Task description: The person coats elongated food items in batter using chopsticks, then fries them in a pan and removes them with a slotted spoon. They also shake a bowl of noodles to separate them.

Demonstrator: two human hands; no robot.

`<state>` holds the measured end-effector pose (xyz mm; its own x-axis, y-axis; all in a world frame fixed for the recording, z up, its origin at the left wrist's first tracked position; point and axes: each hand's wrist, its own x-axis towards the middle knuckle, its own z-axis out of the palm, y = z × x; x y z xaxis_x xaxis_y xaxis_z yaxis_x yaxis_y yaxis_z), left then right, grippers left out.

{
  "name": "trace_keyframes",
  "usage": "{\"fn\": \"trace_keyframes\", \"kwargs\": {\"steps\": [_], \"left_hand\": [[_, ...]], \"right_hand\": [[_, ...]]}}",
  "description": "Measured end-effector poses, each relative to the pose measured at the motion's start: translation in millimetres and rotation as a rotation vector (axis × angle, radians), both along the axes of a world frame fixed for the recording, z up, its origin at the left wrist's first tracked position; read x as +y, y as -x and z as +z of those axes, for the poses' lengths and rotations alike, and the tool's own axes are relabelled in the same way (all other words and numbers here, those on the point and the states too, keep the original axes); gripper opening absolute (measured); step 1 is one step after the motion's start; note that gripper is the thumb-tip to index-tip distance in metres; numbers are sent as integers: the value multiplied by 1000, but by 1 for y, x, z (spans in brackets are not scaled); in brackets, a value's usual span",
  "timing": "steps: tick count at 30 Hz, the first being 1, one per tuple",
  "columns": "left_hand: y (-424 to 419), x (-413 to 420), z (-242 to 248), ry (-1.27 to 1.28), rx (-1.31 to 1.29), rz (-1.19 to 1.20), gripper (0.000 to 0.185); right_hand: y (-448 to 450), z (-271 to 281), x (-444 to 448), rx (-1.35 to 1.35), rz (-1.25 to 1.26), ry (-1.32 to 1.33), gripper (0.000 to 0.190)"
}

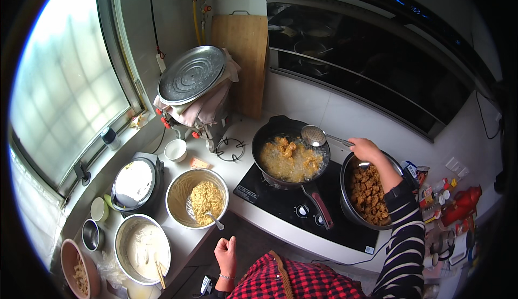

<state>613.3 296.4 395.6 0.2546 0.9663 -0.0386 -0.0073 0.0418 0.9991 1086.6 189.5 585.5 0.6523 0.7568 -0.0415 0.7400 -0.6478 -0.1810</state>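
Note:
My right hand (364, 148) grips the handle of a perforated metal skimmer (313, 136). Its round head hangs over the right rim of a black frying pan (259, 145), apart from the food as far as I can tell. Golden battered pieces (288, 147) bubble in the pan's oil. Below my right forearm, a metal pot (347, 202) holds a heap of browned fried pieces (366, 194), partly hidden by the arm. My left hand (226, 255) is curled with the thumb up, holding nothing visible, near the spoon (215, 220) in a steel bowl (175, 198) of battered mix (206, 200).
The pan's red-and-black handle (319, 208) juts over the black cooktop (279, 208) towards me. At left stand a bowl of white batter (141, 246) with chopsticks (160, 272), a rice cooker (135, 179) and a small white bowl (175, 150). Bottles (439, 202) crowd the right side.

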Motion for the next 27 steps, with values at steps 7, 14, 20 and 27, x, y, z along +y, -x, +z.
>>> {"fn": "trace_keyframes", "kwargs": {"steps": [7,14,20,27], "left_hand": [[2,1,-1,-9,11,6,42],[10,0,0,-15,16,38,41],[15,-1,1,6,14,53,41],[17,-1,2,-7,23,64,42]], "right_hand": [[-11,-65,29,-4,1,-55,39],[-26,-85,47,270,151,-100,44],[-36,-49,47,833,-91,44,38],[-23,-56,50,1349,-153,6,18]]}}
